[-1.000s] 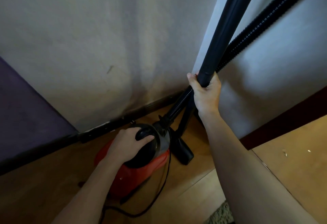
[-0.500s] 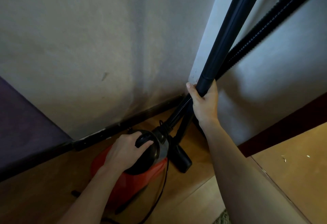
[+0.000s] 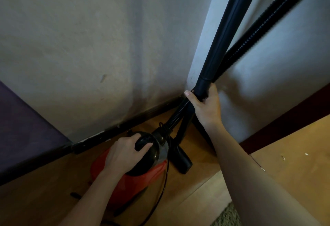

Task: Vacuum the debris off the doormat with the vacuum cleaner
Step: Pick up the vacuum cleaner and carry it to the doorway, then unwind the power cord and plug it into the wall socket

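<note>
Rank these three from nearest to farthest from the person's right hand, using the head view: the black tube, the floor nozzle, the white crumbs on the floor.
1. Black tube: gripped in the right hand.
2. Floor nozzle: below the hand, on the floor beside the red vacuum body.
3. White crumbs: far right, on the lighter floor.

We found the vacuum cleaner (image 3: 142, 168) on the floor (image 3: 196, 190) in the corner, against the wall (image 3: 89, 47). The floor nozzle (image 3: 182, 159) lay just to its right. The wand (image 3: 230, 25) and hose (image 3: 267, 20) rose beside each other — up and rightward. Bits of debris (image 3: 283, 158) lay farther right, and the doormat (image 3: 226, 215) edged in nearest us.
</note>
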